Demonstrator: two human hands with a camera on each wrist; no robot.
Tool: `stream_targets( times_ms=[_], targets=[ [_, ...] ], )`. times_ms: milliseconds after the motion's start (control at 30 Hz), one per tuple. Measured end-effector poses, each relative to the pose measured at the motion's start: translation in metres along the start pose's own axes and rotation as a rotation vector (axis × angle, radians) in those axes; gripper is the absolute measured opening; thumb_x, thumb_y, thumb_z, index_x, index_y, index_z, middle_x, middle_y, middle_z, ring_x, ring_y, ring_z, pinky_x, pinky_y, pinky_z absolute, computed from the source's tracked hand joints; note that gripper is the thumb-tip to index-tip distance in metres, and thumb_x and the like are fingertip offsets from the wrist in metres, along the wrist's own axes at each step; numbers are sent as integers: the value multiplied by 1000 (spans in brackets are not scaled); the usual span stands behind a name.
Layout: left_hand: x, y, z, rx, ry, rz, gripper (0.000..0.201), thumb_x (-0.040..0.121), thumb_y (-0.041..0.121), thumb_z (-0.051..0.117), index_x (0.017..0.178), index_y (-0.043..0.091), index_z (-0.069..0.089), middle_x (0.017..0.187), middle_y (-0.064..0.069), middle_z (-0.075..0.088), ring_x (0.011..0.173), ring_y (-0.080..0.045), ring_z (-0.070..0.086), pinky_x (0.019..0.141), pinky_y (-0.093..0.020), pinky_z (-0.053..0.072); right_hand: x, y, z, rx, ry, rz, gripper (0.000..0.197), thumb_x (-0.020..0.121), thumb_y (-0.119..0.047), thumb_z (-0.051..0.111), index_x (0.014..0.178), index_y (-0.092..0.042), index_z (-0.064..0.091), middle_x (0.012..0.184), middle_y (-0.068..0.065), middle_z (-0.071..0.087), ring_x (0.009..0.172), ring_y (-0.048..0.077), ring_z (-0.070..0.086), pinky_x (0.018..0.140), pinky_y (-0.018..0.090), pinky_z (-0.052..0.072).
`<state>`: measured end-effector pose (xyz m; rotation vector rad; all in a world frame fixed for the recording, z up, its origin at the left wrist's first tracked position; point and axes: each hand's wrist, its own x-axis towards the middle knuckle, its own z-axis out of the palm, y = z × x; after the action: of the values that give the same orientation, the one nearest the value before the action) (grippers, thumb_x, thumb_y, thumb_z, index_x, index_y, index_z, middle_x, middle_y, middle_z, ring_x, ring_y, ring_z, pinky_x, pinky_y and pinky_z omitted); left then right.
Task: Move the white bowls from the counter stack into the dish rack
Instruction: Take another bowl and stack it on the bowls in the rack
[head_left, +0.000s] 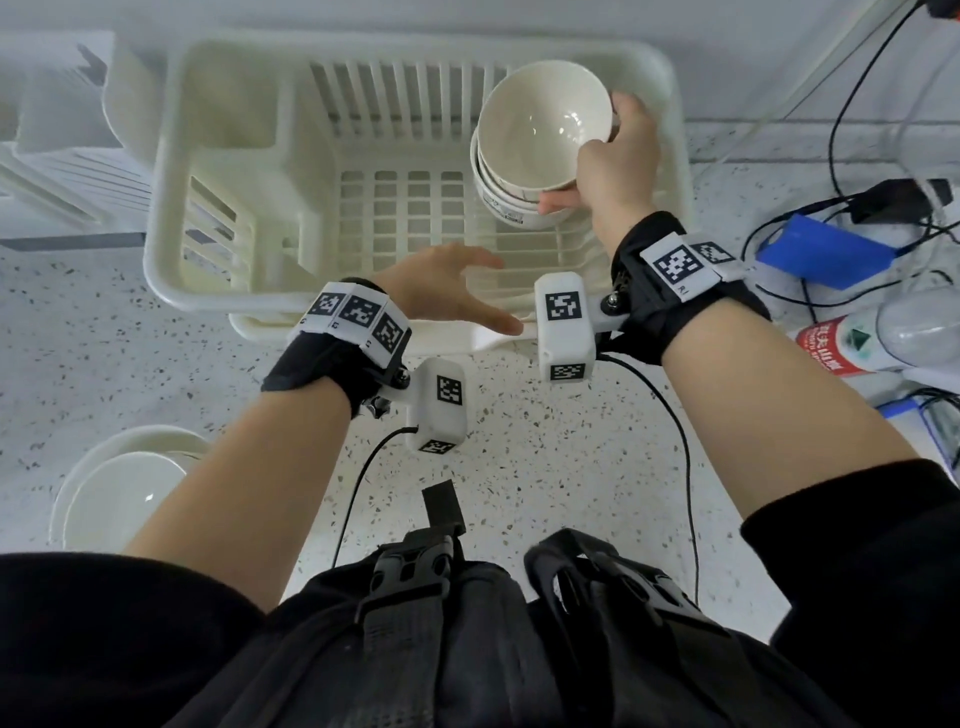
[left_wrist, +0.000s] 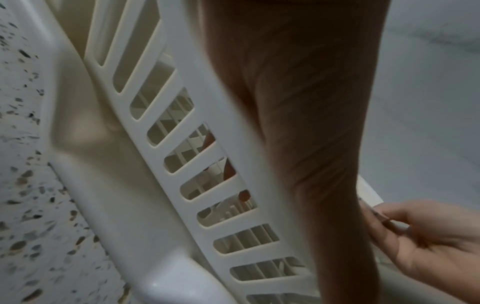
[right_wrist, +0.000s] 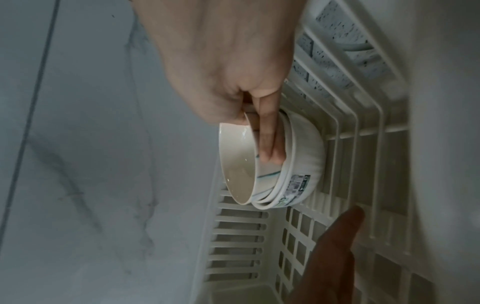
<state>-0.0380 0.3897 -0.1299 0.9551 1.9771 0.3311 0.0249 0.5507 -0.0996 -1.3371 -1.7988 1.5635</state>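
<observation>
A cream plastic rack (head_left: 218, 156) sits on a speckled bench (head_left: 545, 467), its slatted floor and walls open to view. In its far right part, a few white bowls (head_left: 511, 208) lie nested and tipped on edge against the upright ribs; one carries a barcode label. The right hand (head_left: 618, 166) holds another bowl (head_left: 543, 122) at the front of that nest — thumb over the rim, fingers (right_wrist: 267, 142) curled behind it, between this bowl and the nested ones. The bowl is tilted, its hollow facing the camera in the head view.

The left hand (head_left: 447, 291) reaches over the rack's near rim, fingers spread and relaxed, holding nothing; whether it touches the rim I cannot tell.

At the near left on the bench stands a stack (head_left: 119, 493) of white bowls — well apart from both hands. To the right lie black cables (head_left: 831, 156), a blue box (head_left: 826, 257) and a bottle (head_left: 852, 345) with a red label. A pale grey tiled wall rises behind the rack.
</observation>
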Motion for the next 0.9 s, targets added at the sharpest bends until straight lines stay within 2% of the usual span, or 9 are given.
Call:
stream_targets(
  times_ms=[233, 367, 500, 567, 600, 633, 667, 767, 900],
  targets=[
    [5, -3, 2, -8, -5, 2, 93, 60, 62, 73, 139, 32, 34, 151, 7, 32, 140, -16, 29, 116, -40, 24, 12, 12, 6, -51, 45, -31, 52, 84, 11, 33, 130, -10, 46, 115, 2, 45, 96, 37, 62, 51, 45, 61],
    [4, -3, 2, -30, 4, 5, 94, 60, 61, 74, 139, 32, 35, 151, 8, 32, 140, -16, 29, 114, -39, 23, 18, 17, 6, -124, 51, -57, 52, 84, 11, 35, 131, -8, 48, 112, 2, 45, 75, 30, 65, 60, 47, 62],
    [5, -3, 3, -36, 8, 7, 95, 59, 61, 75, 139, 31, 35, 151, 7, 33, 139, -16, 29, 114, -39, 24, 21, 20, 8, -236, 35, -65, 50, 86, 7, 37, 133, -7, 45, 128, 12, 44, 82, 37, 66, 53, 43, 62],
    [5, -4, 4, -34, 6, 4, 96, 58, 62, 75, 139, 30, 35, 150, 7, 34, 139, -16, 30, 113, -39, 24, 23, 22, 8, -323, 24, -106, 46, 89, 1, 39, 134, -4, 43, 132, 16, 43, 90, 37, 66, 63, 30, 63],
    [6, -4, 4, -31, 4, 5, 96, 57, 63, 74, 139, 30, 35, 150, 7, 34, 139, -16, 30, 114, -39, 25, 27, 25, 8, -380, 19, -118, 46, 90, -1, 40, 136, -2, 41, 134, 17, 42, 102, 35, 63, 67, 13, 59],
    [6, -4, 4, -31, 2, 5, 96, 57, 63, 74, 139, 30, 35, 150, 7, 34, 139, -16, 30, 114, -39, 25, 29, 25, 7, -438, 9, -124, 46, 93, -2, 41, 139, 0, 36, 139, 16, 39, 112, 31, 58, 57, -1, 49],
    [6, -4, 4, -32, 1, 5, 96, 57, 63, 74, 139, 31, 35, 150, 7, 34, 139, -16, 30, 114, -39, 25, 30, 26, 5, -471, -3, -121, 49, 95, -1, 41, 142, 1, 30, 143, 15, 35, 116, 27, 56, 48, -5, 42],
    [6, -4, 4, -33, 1, 8, 96, 58, 62, 74, 139, 30, 35, 150, 7, 34, 139, -16, 31, 114, -39, 25, 28, 24, 5, -531, -46, -117, 62, 95, 1, 39, 150, -3, 10, 151, 13, 26, 119, 29, 57, 51, 1, 46],
    [6, -3, 4, -28, 11, 15, 94, 59, 60, 75, 139, 29, 35, 150, 7, 34, 139, -16, 31, 114, -38, 25, 26, 20, 8, -560, -83, -104, 69, 91, 6, 37, 151, -7, 6, 152, 11, 25, 105, 35, 65, 57, 28, 58]
  ],
)
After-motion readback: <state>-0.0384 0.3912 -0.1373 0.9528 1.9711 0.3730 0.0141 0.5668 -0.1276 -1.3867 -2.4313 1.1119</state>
